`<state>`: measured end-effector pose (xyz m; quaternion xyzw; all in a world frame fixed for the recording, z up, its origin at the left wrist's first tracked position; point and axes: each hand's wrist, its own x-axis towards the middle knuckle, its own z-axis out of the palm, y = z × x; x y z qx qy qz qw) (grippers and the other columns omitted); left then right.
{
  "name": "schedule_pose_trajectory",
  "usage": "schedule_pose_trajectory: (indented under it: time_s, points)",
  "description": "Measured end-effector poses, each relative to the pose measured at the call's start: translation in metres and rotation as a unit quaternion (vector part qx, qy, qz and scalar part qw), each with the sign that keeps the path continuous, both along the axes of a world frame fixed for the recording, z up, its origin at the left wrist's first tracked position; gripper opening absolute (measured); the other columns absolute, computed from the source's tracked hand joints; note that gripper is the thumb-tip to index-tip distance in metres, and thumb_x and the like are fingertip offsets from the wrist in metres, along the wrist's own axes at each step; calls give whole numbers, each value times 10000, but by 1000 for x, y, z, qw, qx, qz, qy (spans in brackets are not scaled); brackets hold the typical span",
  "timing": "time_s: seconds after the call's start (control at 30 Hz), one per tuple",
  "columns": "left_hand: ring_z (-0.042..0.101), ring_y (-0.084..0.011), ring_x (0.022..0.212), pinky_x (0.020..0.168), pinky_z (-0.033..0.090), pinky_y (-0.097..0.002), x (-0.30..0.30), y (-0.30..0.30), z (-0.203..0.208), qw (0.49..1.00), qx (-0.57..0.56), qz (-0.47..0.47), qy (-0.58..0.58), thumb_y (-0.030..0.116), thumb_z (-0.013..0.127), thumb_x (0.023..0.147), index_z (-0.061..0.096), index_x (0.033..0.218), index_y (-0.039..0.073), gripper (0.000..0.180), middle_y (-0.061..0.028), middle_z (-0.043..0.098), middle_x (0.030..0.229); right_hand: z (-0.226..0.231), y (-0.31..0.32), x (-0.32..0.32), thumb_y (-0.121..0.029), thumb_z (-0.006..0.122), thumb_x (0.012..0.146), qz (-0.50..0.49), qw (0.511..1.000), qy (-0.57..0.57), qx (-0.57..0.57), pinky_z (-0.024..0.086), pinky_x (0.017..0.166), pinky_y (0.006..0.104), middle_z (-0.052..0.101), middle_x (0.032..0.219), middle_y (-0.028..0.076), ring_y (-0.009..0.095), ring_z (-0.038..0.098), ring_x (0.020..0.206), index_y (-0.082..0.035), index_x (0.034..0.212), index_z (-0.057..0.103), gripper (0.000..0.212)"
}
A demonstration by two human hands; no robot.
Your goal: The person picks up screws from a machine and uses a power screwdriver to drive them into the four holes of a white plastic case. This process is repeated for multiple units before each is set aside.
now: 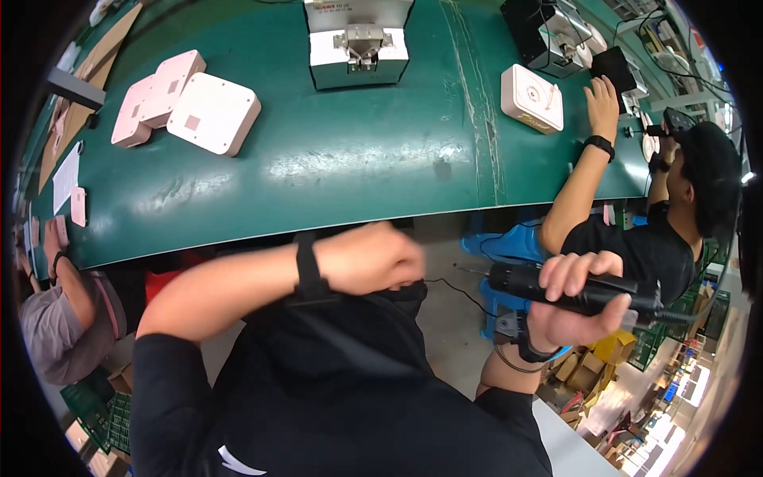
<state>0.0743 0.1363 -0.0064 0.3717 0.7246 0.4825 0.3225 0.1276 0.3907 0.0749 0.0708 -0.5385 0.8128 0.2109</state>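
Note:
My right hand (pixel 576 298) is wrapped around a black electric screwdriver (pixel 517 278), off the table's near edge. Its thin bit points left, and a cable runs from its rear end. My left hand (pixel 369 258) is curled closed in front of my body, slightly blurred; whatever its fingers hold is hidden. On the green table (pixel 334 159), beyond my left arm, lie several pale pink square cases (pixel 213 114), some leaning on one another. A metal screw feeder (pixel 362 48) stands at the far middle.
Another pink case (pixel 531 98) with a turntable-like top sits at the right. Beside it a co-worker in black (pixel 644 238) reaches over the table near dark machines (pixel 548 36). Another person (pixel 60 318) sits at the left. A blue stool (pixel 505 242) stands below the edge.

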Motion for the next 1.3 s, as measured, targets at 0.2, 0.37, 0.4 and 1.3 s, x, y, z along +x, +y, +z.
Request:
schedule_pose_trajectory:
  time_s: [0.2,0.37,0.4,1.3]
  points:
    - [679,-359,835,750,545,-438,39,-23,-101,958,-140,178,178,148,627,920,689,978,66,118,-145,709,906,-25,-25,6,-578,577,928,2,998,-45,-47,430,496,318,510,665,55,169,484,468,-39,1012,471,556]
    - [673,-313,795,690,552,-406,32,-13,-111,953,-113,152,235,154,623,869,681,917,46,132,-122,667,840,-27,-34,6,-552,557,945,33,999,-8,-18,422,486,306,504,665,42,153,473,471,-50,996,469,512]
    - [669,-296,774,664,554,-392,33,-11,-113,946,-87,123,289,152,617,845,678,894,35,141,-116,653,811,-27,-36,8,-543,539,957,33,999,3,-6,415,479,300,501,664,36,145,464,470,-55,991,470,493]
    - [675,-291,699,659,532,-364,-175,-92,143,798,-47,397,452,189,726,830,733,862,20,172,-149,677,756,-14,-52,-71,-311,637,972,-8,995,103,-10,474,723,362,519,833,53,183,554,733,-75,1103,467,319]
